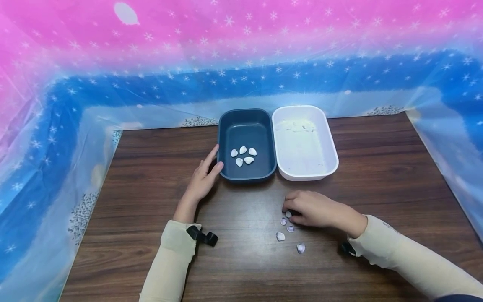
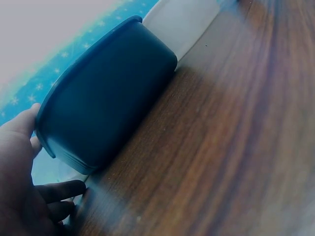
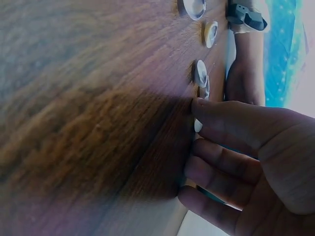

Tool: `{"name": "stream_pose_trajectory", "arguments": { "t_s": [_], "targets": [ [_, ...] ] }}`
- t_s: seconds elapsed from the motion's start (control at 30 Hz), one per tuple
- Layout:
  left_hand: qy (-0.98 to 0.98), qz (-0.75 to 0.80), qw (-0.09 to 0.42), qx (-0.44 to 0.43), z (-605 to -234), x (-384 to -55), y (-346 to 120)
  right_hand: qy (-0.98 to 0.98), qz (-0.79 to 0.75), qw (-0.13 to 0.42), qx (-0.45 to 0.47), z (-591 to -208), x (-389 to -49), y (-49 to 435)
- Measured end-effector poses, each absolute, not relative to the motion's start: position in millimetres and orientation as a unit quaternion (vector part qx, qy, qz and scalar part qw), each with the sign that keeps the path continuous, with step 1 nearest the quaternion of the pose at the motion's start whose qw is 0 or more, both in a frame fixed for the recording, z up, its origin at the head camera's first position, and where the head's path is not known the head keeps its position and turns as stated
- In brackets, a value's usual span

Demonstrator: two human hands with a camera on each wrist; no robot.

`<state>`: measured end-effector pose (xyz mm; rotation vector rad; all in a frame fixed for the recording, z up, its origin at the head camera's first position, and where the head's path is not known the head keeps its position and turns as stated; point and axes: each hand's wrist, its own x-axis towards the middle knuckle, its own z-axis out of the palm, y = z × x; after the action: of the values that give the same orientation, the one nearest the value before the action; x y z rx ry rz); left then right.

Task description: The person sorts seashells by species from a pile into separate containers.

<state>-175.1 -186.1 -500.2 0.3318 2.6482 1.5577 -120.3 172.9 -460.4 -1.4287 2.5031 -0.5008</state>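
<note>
My right hand [image 1: 311, 208] is low over the table, its curled fingers and thumb around a small seashell [image 1: 288, 214]. In the right wrist view that seashell [image 3: 198, 125] shows between the thumb and index finger. Close by lie several loose seashells, among them a purplish one [image 1: 290, 228], a white one [image 1: 280, 236] and another [image 1: 300, 248] nearer me. With fingers extended, my left hand [image 1: 201, 180] rests against the left side of a dark blue tub [image 1: 247, 176]. Inside the tub several white seashells [image 1: 249, 160] sit in a loose cluster.
A white tub [image 1: 305, 170] stands right beside the dark blue one, with faint marks on its inside. Both are toward the back of the brown wooden table [image 1: 151, 167]. A pink and blue snowflake-patterned cloth [image 1: 245, 75] hangs behind and at both sides.
</note>
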Motion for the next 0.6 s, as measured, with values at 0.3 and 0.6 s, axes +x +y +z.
{"name": "stream_pose_trajectory", "arguments": {
  "t_s": [0.3, 0.6],
  "targets": [
    [0.856, 0.504, 0.028, 0.110, -501, -176, -186, 0.851, -0.199, 0.090, -0.478, -450, -127, 176],
    [0.854, 0.508, 0.026, 0.108, -501, -176, -186, 0.857, -0.224, 0.060, -0.460, -417, -146, 182]
  ]
}}
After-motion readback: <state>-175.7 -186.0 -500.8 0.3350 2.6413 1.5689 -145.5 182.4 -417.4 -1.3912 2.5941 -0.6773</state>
